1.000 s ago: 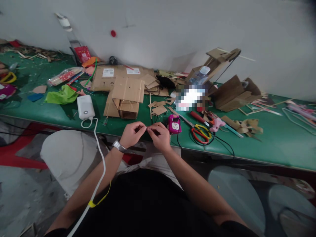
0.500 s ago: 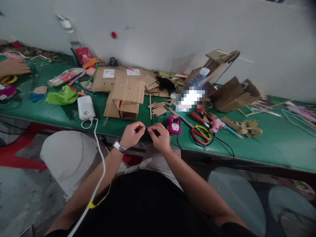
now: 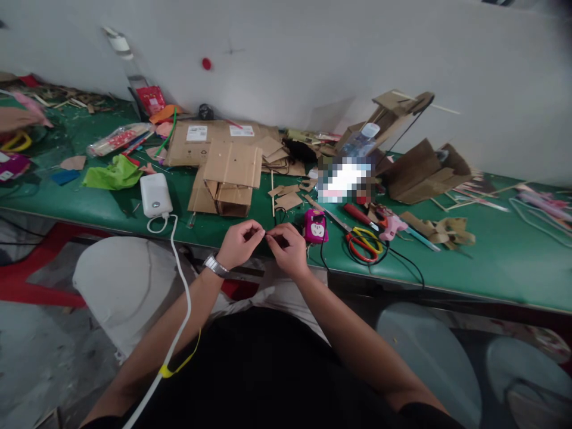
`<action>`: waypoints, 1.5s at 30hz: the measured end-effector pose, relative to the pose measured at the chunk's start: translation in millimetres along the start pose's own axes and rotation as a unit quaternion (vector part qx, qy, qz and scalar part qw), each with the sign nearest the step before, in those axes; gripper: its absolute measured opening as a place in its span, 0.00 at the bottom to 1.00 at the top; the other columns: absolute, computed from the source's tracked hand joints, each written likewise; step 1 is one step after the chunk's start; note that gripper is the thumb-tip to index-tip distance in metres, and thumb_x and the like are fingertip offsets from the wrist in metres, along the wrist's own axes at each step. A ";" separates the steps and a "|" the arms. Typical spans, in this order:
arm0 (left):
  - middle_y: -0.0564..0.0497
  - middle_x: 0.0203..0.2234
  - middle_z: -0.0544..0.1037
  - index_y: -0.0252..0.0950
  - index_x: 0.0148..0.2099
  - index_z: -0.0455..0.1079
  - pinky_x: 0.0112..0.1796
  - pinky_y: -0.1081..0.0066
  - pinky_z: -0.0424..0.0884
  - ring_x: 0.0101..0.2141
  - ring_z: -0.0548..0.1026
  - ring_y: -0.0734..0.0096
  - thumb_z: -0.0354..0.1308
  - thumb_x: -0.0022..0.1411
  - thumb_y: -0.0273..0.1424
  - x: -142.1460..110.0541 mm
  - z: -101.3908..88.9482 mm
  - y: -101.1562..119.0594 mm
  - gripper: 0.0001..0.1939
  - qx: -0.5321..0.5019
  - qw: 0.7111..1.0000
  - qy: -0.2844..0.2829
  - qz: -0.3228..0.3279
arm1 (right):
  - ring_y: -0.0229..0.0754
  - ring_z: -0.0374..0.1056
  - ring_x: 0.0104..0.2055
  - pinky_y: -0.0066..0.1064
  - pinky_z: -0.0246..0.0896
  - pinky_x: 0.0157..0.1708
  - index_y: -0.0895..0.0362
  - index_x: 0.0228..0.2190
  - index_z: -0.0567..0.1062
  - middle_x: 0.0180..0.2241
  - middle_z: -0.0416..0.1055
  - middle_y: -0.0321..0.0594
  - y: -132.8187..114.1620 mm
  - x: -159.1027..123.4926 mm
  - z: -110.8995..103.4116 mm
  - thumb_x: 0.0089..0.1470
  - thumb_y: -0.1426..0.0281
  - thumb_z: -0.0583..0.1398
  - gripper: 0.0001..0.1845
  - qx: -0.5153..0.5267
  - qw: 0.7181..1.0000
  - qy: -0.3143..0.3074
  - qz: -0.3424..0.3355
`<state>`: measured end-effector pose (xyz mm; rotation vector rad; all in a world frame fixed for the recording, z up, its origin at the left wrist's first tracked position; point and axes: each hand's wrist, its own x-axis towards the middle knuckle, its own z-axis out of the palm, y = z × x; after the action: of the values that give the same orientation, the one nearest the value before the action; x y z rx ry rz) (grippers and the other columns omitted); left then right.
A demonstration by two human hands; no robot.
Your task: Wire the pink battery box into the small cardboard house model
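Observation:
Both of my hands meet just over the front edge of the green table (image 3: 451, 271), fingertips nearly touching. My left hand (image 3: 241, 243), with a silver watch (image 3: 216, 266) at its wrist, is closed in a pinch. My right hand (image 3: 289, 247) is pinched too. Something tiny and dark sits between the fingertips, too small to name. To the right of my right hand is a magenta power socket (image 3: 316, 227) with a black cord. Behind my hands stands a folded cardboard structure (image 3: 233, 173).
A white power bank (image 3: 155, 195) with a white cable lies to the left. Scissors (image 3: 364, 244), a pink glue gun (image 3: 394, 227) and a screwdriver with a red handle (image 3: 357, 214) lie to the right. A cardboard box (image 3: 426, 173) stands farther back. White trousers cover my knee (image 3: 129, 286).
My hands stay in nearly the same place, with only slight finger movement. At the far left, another person's hand has moved and a pink piece now shows there.

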<state>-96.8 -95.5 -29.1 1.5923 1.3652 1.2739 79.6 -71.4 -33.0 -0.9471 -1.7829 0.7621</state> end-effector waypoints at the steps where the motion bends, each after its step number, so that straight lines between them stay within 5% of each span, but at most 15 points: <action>1: 0.53 0.26 0.77 0.36 0.36 0.74 0.29 0.72 0.65 0.27 0.71 0.73 0.61 0.68 0.38 -0.2 0.3 0.4 0.11 -0.007 1.000 0.002 -0.005 | 0.42 0.70 0.33 0.35 0.65 0.31 0.53 0.34 0.80 0.35 0.75 0.41 -0.6 0.2 -0.1 0.62 0.67 0.65 0.05 -0.001 1.000 0.002 -0.001; 22: 0.50 0.29 0.80 0.36 0.39 0.78 0.32 0.71 0.67 0.29 0.74 0.70 0.60 0.66 0.32 -0.4 1.5 -5.5 0.07 0.003 1.000 0.000 0.003 | 0.41 0.70 0.34 0.34 0.66 0.33 0.54 0.35 0.80 0.34 0.76 0.40 1.1 0.8 -1.1 0.64 0.68 0.64 0.05 -0.001 1.000 -0.011 -0.015; 35: 0.53 0.26 0.74 0.36 0.35 0.72 0.31 0.71 0.63 0.28 0.69 0.72 0.58 0.68 0.33 0.6 1.7 -1.6 0.09 0.009 1.000 -0.003 -0.001 | 0.41 0.69 0.34 0.33 0.64 0.33 0.54 0.34 0.80 0.34 0.76 0.40 -1.5 1.1 -0.3 0.63 0.69 0.64 0.05 0.011 1.000 -0.002 -0.009; 45: 0.54 0.25 0.72 0.36 0.34 0.71 0.30 0.71 0.61 0.27 0.67 0.72 0.57 0.67 0.33 0.9 4.6 -0.2 0.08 0.009 1.000 0.010 -0.008 | 0.38 0.62 0.29 0.32 0.59 0.31 0.54 0.35 0.73 0.30 0.69 0.36 4.3 -2.2 1.2 0.66 0.65 0.59 0.07 0.035 0.998 -0.016 0.057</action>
<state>-92.5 -94.1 -30.4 1.5827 1.4029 1.2736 80.2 -71.2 -37.9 -1.0016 -1.7303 0.9096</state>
